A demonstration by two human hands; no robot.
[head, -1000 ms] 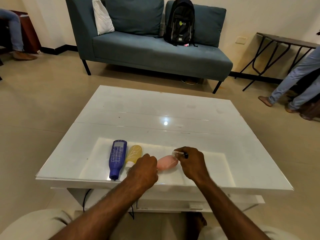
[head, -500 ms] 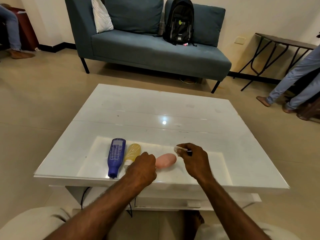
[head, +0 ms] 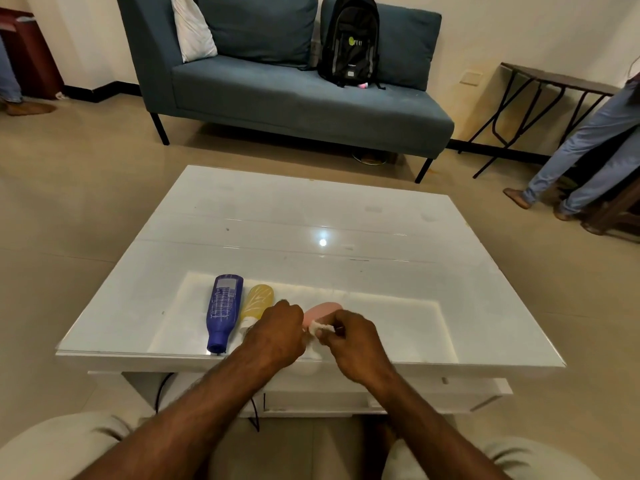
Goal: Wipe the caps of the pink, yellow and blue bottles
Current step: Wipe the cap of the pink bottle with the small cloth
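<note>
Three bottles lie side by side near the front edge of the white glass table (head: 346, 220), caps toward me. The blue bottle (head: 223, 311) is on the left and the yellow bottle (head: 256, 301) lies beside it. The pink bottle (head: 322, 311) is on the right, its cap end hidden under my hands. My left hand (head: 277, 336) is closed over the pink bottle's near end. My right hand (head: 353, 341) pinches a small white wipe (head: 317, 328) against the bottle's cap end.
A blue sofa (head: 294, 95) with cushions and a black backpack (head: 349, 43) stands behind the table. A dark side table (head: 554, 81) is at the right wall. A person's legs (head: 581, 157) are at the right, another person's foot at the far left.
My right hand, which held the white wipe out past the pink bottle's far end, has come back toward me and meets my left hand at the cap end.
</note>
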